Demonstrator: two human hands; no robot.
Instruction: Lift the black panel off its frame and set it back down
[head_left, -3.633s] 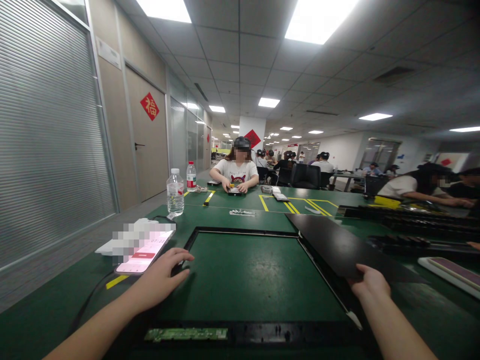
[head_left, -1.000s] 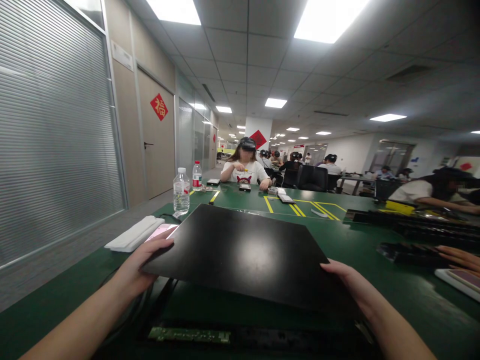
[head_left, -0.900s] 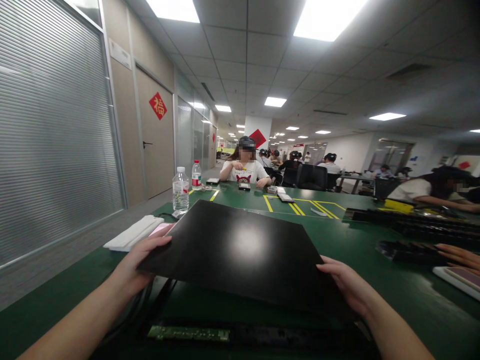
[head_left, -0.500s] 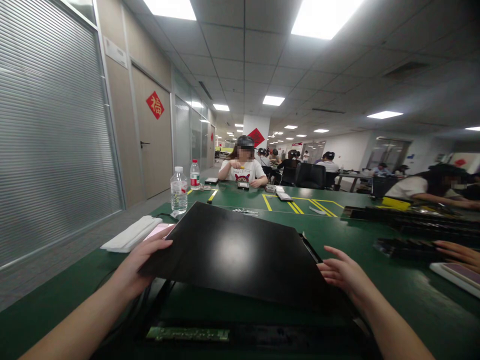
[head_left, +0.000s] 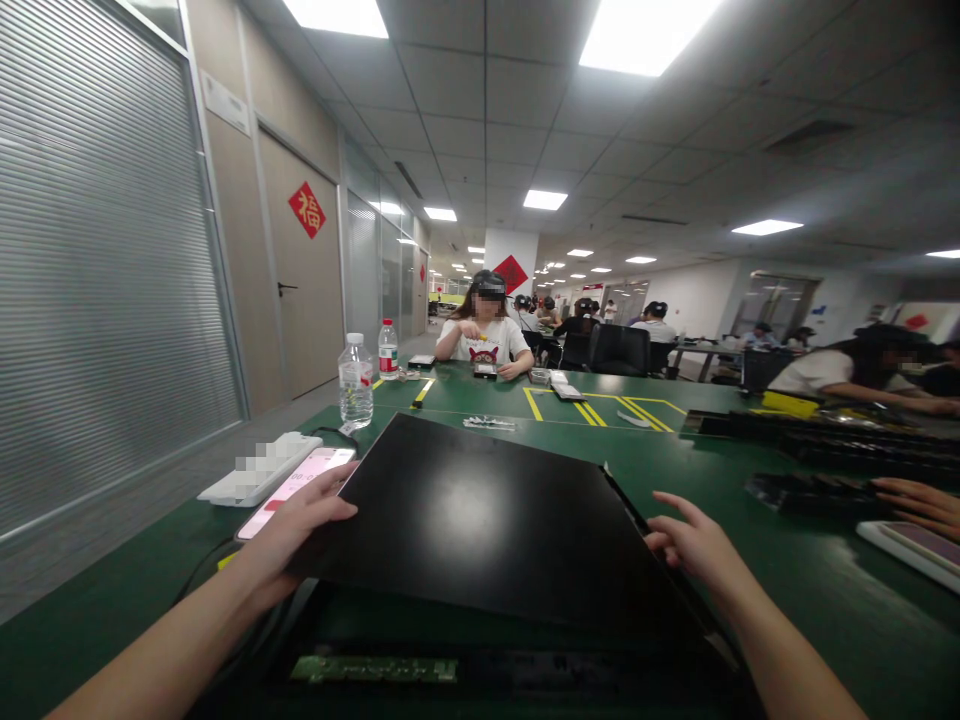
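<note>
Panel (head_left: 525,500): lower centre, long axis left-right.
Left hand (head_left: 289,535): grasps left edge.
Right hand (head_left: 699,550): loose, beside right edge.

Black panel (head_left: 465,510) between left hand (head_left: 300,525) and right hand (head_left: 694,545): smooth, semi-gloss, hazy glare. Dark frame (head_left: 555,668) nearer than both hands: dull, looks plastic. Green circuit board (head_left: 375,668) there: slight shine. Phone (head_left: 296,490) beside left hand: glossy screen. Bottle (head_left: 355,385) beyond left hand: clear plastic. Tabletop (head_left: 780,620) around hands: smooth, low sheen.
</note>
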